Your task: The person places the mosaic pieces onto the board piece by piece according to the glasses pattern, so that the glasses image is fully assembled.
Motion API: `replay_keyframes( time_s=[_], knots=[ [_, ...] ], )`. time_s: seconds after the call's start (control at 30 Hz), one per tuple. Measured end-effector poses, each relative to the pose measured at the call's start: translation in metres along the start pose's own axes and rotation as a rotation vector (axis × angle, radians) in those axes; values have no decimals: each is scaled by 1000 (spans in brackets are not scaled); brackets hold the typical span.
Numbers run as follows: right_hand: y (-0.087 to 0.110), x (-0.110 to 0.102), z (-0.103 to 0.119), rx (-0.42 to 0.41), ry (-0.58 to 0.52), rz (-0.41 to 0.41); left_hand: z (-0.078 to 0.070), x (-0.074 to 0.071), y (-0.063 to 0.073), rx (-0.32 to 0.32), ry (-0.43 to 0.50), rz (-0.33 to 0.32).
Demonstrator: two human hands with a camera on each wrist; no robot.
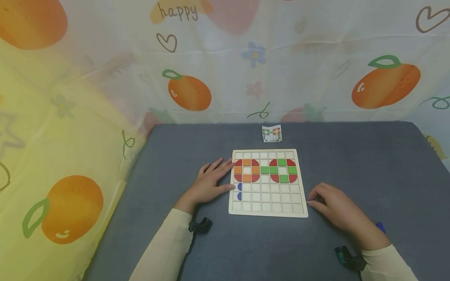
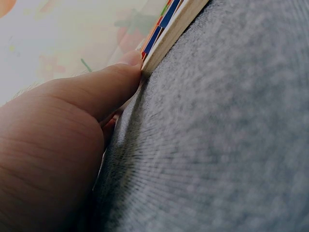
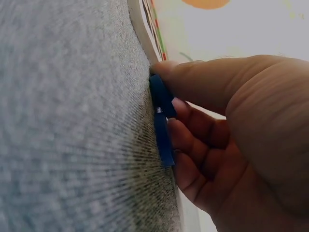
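Note:
A cream wooden grid board (image 1: 276, 207) lies flat on the table, with red, orange and green tiles in two rounded ring shapes on its upper rows. Two blue half-round tiles (image 1: 240, 187) sit below them in the left column. Along the board's left edge rests my left hand (image 1: 208, 183), its fingers spread and its thumb (image 2: 111, 87) touching the edge. My right hand (image 1: 334, 205) is just right of the board, thumb and fingers curled around a small blue piece (image 3: 161, 94). A second blue piece (image 3: 164, 140) shows beside those fingers; whether they touch it is unclear.
A small printed pattern card (image 1: 272, 133) lies behind the board near the table's far edge. Something blue (image 1: 381, 227) is partly hidden behind my right wrist. A fruit-print cloth (image 1: 225, 58) hangs behind the grey tabletop (image 1: 190, 152).

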State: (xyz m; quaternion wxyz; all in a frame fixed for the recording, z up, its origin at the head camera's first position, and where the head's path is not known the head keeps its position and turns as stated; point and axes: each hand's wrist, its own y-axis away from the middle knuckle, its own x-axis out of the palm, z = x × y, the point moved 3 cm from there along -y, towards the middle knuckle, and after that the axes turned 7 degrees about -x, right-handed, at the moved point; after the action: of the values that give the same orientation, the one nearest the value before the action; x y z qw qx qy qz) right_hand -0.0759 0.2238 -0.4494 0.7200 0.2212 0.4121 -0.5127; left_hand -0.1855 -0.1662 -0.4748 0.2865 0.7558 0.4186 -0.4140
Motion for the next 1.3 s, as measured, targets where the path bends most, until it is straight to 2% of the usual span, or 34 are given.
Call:
replay_keyframes(
  time_s=[0.27,0.53,0.6,0.73,1.0,1.2,1.3],
  knots=[
    [0,-2,0,38,3,-62,2,1,0,-5,2,6],
    [1,-10,6,-2,32,-243,0,1,0,-12,-3,8],
    [0,-9,10,-4,36,-255,0,1,0,-12,-4,9],
    [-5,-2,22,-28,12,-229,0,1,0,-13,-3,7],
    [-16,19,49,-71,-106,-155,0,1,0,-16,-7,9],
    [-26,35,66,-149,-148,-130,-1,0,0,-4,-8,2],
    [-31,45,73,-155,-162,-105,-1,0,0,-6,-10,3]
  ],
)
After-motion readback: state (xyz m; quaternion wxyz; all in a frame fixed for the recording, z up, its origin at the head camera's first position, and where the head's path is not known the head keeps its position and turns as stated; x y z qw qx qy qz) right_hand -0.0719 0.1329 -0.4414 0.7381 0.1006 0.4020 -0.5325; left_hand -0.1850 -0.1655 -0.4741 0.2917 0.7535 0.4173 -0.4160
